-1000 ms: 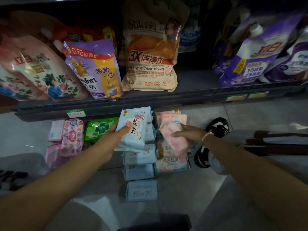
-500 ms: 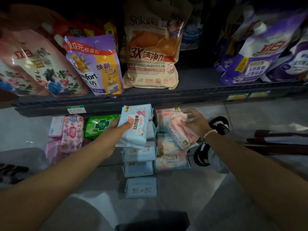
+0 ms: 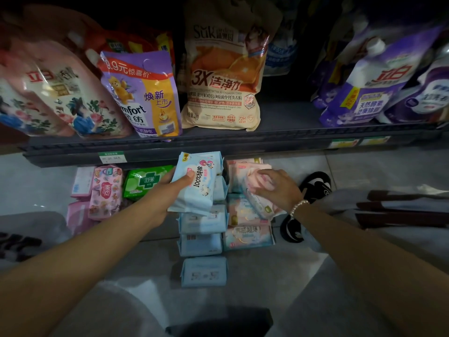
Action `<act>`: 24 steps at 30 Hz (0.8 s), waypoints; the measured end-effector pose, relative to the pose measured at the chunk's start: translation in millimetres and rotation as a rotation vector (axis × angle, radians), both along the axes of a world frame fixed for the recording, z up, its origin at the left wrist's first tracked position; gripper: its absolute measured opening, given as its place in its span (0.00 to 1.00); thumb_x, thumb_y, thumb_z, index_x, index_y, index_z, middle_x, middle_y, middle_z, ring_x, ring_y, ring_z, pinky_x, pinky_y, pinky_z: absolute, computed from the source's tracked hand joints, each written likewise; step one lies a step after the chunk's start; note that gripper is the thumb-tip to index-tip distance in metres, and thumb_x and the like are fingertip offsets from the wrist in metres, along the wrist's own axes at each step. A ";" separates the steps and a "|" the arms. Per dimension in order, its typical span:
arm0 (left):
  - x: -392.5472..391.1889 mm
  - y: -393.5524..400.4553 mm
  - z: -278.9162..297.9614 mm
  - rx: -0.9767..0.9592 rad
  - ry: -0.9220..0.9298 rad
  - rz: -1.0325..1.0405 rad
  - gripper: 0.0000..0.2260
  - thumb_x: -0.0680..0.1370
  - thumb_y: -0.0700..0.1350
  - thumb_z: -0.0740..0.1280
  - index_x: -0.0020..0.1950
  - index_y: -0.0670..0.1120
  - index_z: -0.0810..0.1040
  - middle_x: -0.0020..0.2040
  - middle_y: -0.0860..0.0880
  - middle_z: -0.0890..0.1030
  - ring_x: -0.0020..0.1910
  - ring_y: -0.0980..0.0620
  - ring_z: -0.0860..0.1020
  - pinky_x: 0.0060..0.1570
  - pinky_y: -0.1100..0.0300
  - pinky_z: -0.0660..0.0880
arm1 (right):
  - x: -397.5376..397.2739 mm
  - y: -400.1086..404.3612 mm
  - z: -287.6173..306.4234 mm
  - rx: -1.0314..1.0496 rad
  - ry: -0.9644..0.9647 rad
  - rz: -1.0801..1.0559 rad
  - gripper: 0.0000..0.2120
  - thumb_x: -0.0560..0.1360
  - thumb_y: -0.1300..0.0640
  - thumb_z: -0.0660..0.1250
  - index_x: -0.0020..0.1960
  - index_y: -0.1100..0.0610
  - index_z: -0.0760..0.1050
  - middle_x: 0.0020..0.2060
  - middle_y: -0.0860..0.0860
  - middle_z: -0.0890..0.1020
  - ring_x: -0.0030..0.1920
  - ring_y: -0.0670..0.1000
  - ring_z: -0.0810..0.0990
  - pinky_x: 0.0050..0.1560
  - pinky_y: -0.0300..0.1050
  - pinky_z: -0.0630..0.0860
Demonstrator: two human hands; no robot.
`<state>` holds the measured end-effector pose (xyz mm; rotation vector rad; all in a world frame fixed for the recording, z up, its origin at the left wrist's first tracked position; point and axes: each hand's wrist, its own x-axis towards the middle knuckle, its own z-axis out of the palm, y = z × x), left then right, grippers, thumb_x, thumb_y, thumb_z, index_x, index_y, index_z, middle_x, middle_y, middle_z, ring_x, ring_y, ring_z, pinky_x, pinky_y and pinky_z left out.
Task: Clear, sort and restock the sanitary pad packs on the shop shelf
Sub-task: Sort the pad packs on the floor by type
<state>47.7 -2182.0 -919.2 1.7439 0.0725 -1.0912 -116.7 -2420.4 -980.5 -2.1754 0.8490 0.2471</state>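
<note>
My left hand (image 3: 167, 190) grips a light blue pad pack (image 3: 196, 183) and holds it tilted above a row of blue packs (image 3: 202, 244) lying on the floor. My right hand (image 3: 277, 186) grips a pink pad pack (image 3: 257, 188), tilted, over a row of pink and pale blue packs (image 3: 247, 235). Further left lie a green pack (image 3: 143, 181), a pink patterned pack (image 3: 104, 190) and other pink packs (image 3: 80, 181). One blue pack (image 3: 204, 272) lies alone nearest to me.
A dark shelf edge (image 3: 218, 144) with price tags runs just above the packs. On it stand large detergent pouches, a purple one (image 3: 143, 93), an orange one (image 3: 223, 76) and violet ones (image 3: 371, 88). A black-and-white sandal (image 3: 313, 186) lies on the floor to the right.
My right hand has lifted the pink pack off its row and turned it, shifting a little to the right. My left hand keeps the blue pack almost still.
</note>
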 end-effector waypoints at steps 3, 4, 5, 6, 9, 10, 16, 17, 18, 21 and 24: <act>0.2 0.2 0.7 -0.012 0.008 -0.001 0.19 0.75 0.55 0.69 0.65 0.54 0.76 0.57 0.50 0.83 0.56 0.47 0.81 0.61 0.48 0.74 | 0.7 12.8 2.8 -0.078 0.136 0.092 0.39 0.69 0.44 0.75 0.74 0.45 0.61 0.65 0.57 0.69 0.61 0.57 0.72 0.59 0.46 0.72; 0.4 0.3 0.9 -0.011 0.007 -0.004 0.19 0.75 0.55 0.69 0.65 0.54 0.76 0.57 0.50 0.83 0.56 0.47 0.81 0.61 0.48 0.74 | 1.9 13.9 4.5 -0.069 0.139 0.095 0.38 0.70 0.47 0.75 0.74 0.45 0.60 0.64 0.58 0.70 0.58 0.56 0.73 0.54 0.43 0.73; 0.3 0.4 1.4 -0.011 0.006 -0.007 0.19 0.75 0.55 0.68 0.65 0.54 0.76 0.57 0.50 0.83 0.56 0.48 0.81 0.61 0.49 0.75 | 3.4 11.3 4.7 -0.031 0.111 0.082 0.37 0.71 0.52 0.75 0.74 0.46 0.61 0.62 0.58 0.73 0.52 0.54 0.75 0.48 0.39 0.74; 0.4 0.8 1.8 -0.012 0.006 -0.006 0.18 0.76 0.55 0.68 0.65 0.54 0.76 0.57 0.50 0.83 0.56 0.48 0.81 0.60 0.49 0.75 | 5.4 6.6 6.3 0.038 0.076 0.060 0.35 0.71 0.57 0.74 0.73 0.47 0.63 0.61 0.58 0.75 0.48 0.52 0.77 0.43 0.36 0.75; 0.2 1.7 0.9 -0.013 0.013 -0.008 0.19 0.75 0.55 0.69 0.65 0.54 0.76 0.56 0.50 0.83 0.56 0.47 0.81 0.61 0.47 0.75 | 8.0 -14.6 8.7 0.341 0.124 0.007 0.33 0.65 0.61 0.78 0.64 0.43 0.68 0.57 0.57 0.80 0.47 0.57 0.83 0.48 0.54 0.82; 0.0 2.0 0.6 -0.014 0.015 -0.009 0.19 0.75 0.55 0.69 0.65 0.54 0.76 0.56 0.50 0.83 0.56 0.47 0.81 0.61 0.47 0.75 | 7.6 -18.7 10.9 0.396 0.205 0.032 0.33 0.61 0.56 0.81 0.59 0.41 0.69 0.56 0.56 0.80 0.49 0.58 0.84 0.52 0.58 0.81; -1.2 0.0 -2.4 -0.012 0.013 -0.017 0.19 0.75 0.55 0.68 0.65 0.55 0.76 0.57 0.50 0.83 0.57 0.47 0.80 0.64 0.45 0.73 | -20.1 6.1 -4.6 0.358 0.595 0.265 0.22 0.65 0.51 0.79 0.58 0.51 0.79 0.50 0.51 0.85 0.52 0.56 0.83 0.57 0.52 0.79; -1.0 -0.5 -2.6 -0.016 0.016 -0.020 0.18 0.75 0.55 0.68 0.65 0.55 0.76 0.57 0.50 0.83 0.56 0.47 0.80 0.63 0.45 0.73 | -26.1 12.8 -9.4 0.373 0.602 0.234 0.24 0.66 0.53 0.78 0.60 0.53 0.78 0.49 0.50 0.84 0.51 0.55 0.83 0.55 0.50 0.80; -1.0 -1.5 -2.5 -0.017 0.020 -0.023 0.18 0.75 0.55 0.68 0.65 0.55 0.76 0.57 0.50 0.83 0.56 0.47 0.81 0.63 0.45 0.73 | -30.7 18.8 -14.2 0.386 0.590 0.209 0.26 0.66 0.54 0.78 0.62 0.54 0.76 0.50 0.50 0.83 0.50 0.53 0.83 0.53 0.47 0.80; -0.4 -2.6 -2.8 -0.015 0.024 -0.019 0.18 0.76 0.55 0.68 0.65 0.55 0.76 0.56 0.50 0.83 0.56 0.47 0.81 0.62 0.46 0.74 | -33.6 36.1 -29.6 0.310 0.513 0.211 0.31 0.68 0.57 0.77 0.68 0.58 0.69 0.58 0.54 0.77 0.53 0.52 0.78 0.51 0.43 0.78; -2.1 -4.0 -2.0 -0.020 0.028 -0.011 0.17 0.77 0.53 0.68 0.65 0.54 0.75 0.57 0.50 0.83 0.56 0.47 0.81 0.59 0.49 0.76 | -35.1 53.9 -43.2 0.177 0.382 0.239 0.32 0.70 0.63 0.75 0.70 0.59 0.66 0.62 0.55 0.76 0.58 0.55 0.77 0.53 0.42 0.76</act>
